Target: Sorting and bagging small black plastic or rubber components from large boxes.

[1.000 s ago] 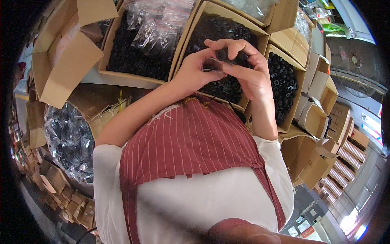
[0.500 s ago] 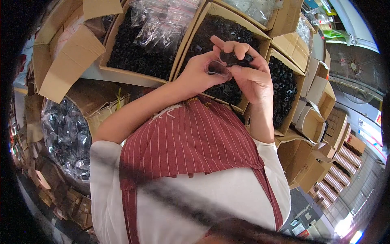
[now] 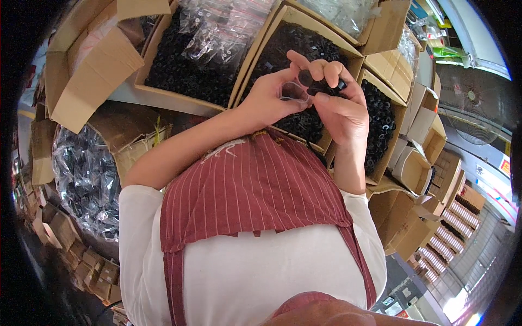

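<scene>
My left hand (image 3: 270,96) curls around a small clear plastic piece with a rounded open rim (image 3: 294,91); from here I cannot tell whether it is a bag or a cup. Close beside it, my right hand (image 3: 348,106) is closed on small black round parts (image 3: 325,88), pinched between thumb and fingers. A black disc-shaped end (image 3: 305,78) of them faces the left hand. Both hands are held above a cardboard box (image 3: 260,50) full of small black parts.
Left of it, another carton (image 3: 179,103) holds black parts under clear zip bags (image 3: 223,32). A narrower box (image 3: 403,117) of black ring-shaped parts stands on the right. Plastic-wrapped dark items (image 3: 87,182) lie at left. Open cartons (image 3: 399,214) crowd the right side.
The black parts in my right hand have turned slightly, and its fingers have shifted. Both hands have moved a little to the right in the picture.
</scene>
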`<act>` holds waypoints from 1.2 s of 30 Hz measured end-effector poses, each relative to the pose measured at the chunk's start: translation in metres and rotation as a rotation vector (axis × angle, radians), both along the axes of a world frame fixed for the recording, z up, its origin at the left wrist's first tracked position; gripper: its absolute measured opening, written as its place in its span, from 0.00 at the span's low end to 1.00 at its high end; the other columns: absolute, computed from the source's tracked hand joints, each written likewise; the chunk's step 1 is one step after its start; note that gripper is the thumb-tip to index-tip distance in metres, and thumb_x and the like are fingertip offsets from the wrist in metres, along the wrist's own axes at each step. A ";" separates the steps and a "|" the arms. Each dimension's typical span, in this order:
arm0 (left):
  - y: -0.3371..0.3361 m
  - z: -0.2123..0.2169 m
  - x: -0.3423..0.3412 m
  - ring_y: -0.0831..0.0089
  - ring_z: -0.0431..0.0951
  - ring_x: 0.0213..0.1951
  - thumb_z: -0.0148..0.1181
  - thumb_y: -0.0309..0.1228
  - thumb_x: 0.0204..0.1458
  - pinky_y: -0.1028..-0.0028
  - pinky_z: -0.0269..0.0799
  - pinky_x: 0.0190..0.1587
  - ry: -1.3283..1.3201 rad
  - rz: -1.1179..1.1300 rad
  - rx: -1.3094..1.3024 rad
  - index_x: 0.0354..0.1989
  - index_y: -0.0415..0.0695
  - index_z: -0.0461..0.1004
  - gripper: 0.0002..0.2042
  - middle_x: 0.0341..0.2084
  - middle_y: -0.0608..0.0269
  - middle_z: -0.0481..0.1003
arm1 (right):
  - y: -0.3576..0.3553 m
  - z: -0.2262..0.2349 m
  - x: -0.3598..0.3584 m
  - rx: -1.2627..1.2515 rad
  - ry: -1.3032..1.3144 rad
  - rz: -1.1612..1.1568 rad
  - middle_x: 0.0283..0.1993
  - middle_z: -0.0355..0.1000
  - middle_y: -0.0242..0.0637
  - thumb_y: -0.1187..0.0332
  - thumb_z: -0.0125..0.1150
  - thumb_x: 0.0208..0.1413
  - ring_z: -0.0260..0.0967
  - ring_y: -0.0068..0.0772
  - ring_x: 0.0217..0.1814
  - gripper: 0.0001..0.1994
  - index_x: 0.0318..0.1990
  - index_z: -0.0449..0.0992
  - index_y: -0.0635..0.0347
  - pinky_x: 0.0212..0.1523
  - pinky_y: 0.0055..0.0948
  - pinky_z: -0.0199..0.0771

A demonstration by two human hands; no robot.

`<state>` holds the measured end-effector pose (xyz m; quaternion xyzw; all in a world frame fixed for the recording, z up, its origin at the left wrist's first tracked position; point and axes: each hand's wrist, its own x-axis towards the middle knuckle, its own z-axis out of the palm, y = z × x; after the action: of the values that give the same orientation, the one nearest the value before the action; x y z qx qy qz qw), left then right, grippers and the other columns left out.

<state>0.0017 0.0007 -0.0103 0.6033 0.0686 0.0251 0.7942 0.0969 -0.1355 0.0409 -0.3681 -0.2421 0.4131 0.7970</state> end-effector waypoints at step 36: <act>-0.001 -0.010 -0.001 0.64 0.82 0.39 0.66 0.27 0.50 0.68 0.75 0.43 -0.100 0.134 0.336 0.48 0.41 0.75 0.16 0.35 0.55 0.80 | 0.011 0.002 -0.011 0.001 -0.160 -0.123 0.40 0.64 0.39 0.86 0.48 0.43 0.67 0.49 0.61 0.10 0.33 0.68 0.62 0.72 0.50 0.54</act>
<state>0.0003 -0.0003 -0.0204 0.7194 0.0638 0.1191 0.6813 0.0861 -0.1243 0.0428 -0.4138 -0.2823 0.3327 0.7990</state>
